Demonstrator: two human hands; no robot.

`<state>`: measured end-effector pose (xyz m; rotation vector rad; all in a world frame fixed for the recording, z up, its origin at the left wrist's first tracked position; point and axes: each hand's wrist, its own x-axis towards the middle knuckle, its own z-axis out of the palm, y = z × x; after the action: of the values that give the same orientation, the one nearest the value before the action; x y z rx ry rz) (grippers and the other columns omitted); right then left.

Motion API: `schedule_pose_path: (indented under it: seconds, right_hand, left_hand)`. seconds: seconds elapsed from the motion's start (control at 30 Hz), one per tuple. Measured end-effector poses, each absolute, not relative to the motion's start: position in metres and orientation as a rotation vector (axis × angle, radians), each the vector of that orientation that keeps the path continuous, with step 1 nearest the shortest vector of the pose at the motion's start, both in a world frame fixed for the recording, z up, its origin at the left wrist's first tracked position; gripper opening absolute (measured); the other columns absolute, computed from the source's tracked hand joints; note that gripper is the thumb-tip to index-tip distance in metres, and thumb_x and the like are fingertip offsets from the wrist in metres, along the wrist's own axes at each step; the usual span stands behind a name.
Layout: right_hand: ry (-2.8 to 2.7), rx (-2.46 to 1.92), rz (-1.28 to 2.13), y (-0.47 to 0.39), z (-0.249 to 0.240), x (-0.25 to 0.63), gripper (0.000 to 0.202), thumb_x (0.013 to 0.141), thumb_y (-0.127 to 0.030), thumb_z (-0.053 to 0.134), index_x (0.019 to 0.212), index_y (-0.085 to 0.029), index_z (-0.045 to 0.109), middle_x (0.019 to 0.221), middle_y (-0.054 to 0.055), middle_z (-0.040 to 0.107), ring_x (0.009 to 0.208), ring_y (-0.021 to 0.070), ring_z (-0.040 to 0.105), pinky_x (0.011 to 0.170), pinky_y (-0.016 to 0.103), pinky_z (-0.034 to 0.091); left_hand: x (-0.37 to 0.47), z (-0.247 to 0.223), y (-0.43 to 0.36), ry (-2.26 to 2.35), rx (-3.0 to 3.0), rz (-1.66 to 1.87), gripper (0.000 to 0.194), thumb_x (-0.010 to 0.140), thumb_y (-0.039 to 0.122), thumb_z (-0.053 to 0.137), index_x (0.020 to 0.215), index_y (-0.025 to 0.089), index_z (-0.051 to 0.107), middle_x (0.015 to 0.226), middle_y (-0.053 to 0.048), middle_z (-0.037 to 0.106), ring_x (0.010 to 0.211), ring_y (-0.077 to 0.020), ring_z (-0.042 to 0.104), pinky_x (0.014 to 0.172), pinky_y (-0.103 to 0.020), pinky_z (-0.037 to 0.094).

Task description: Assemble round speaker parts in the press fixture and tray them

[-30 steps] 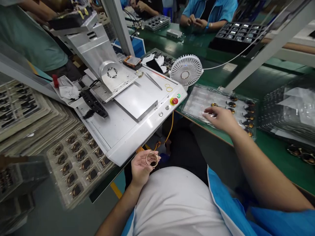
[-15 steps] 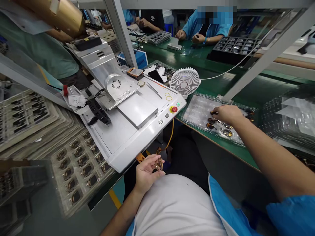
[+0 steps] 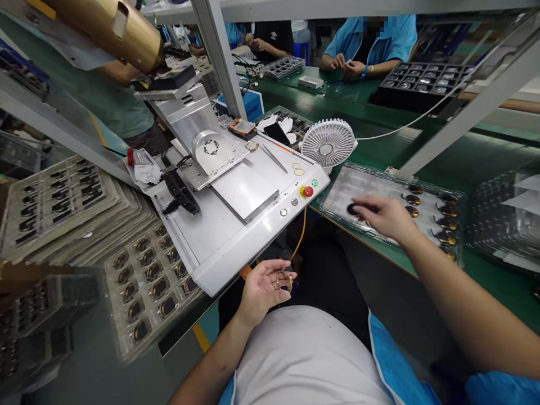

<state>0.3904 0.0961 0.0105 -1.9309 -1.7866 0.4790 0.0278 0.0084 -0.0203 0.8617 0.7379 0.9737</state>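
A gold-coloured ring point(image 3: 288, 281) is held between the thumb and fingers of the left hand point(image 3: 265, 286). A dark round piece point(image 3: 352, 208) is pinched at the fingertips of the right hand point(image 3: 387, 216), over a clear tray point(image 3: 337, 194). Further dark pieces point(image 3: 446, 223) are held in the tray, right of that hand. Beyond the left hand, a white machine point(image 3: 219, 243) is set.

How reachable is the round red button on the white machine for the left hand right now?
Probably yes: the round red button sits uncovered near the front edge of the white machine, though the left hand holds a gold-coloured ring.
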Motion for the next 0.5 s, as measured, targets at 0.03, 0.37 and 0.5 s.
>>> schedule_pose_path:
  seconds: [0.03, 0.37, 0.5]
  right_hand:
    - [-1.766, -1.723, 0.592, 0.087, 0.014, 0.373, 0.032, 0.097, -0.033, 0.062, 0.118, -0.016, 0.078, 0.104, 0.010, 0.078, 0.073, 0.0224, 0.073, 0.072, 0.035, 0.062]
    - [-1.969, -0.786, 0.759, 0.044, 0.050, 0.264, 0.019, 0.101, -0.014, 0.058, 0.095, -0.022, 0.074, 0.092, 0.006, 0.073, 0.080, 0.0169, 0.072, 0.068, 0.026, 0.058]
    - [-2.037, -0.813, 0.758, 0.055, 0.050, 0.255, 0.014, 0.101, -0.019, 0.057, 0.090, -0.020, 0.066, 0.104, 0.010, 0.069, 0.088, 0.0191, 0.069, 0.074, 0.029, 0.056]
  left_hand:
    - [0.032, -0.016, 0.011, 0.710, 0.863, 0.932, 0.067, 0.063, 0.030, 0.100, 0.123, 0.020, 0.072, 0.133, -0.016, 0.073, 0.105, -0.0278, 0.077, 0.088, -0.038, 0.063]
    - [0.034, 0.002, 0.027, 0.457, 0.922, 0.766, 0.097, 0.053, 0.036, 0.104, 0.140, 0.021, 0.063, 0.110, -0.015, 0.078, 0.098, -0.0299, 0.079, 0.074, -0.032, 0.062]
    - [0.025, -0.001, 0.024, 0.567, 0.878, 0.848, 0.095, 0.052, 0.039, 0.104, 0.137, 0.017, 0.066, 0.109, -0.016, 0.078, 0.097, -0.0304, 0.079, 0.076, -0.033, 0.061]
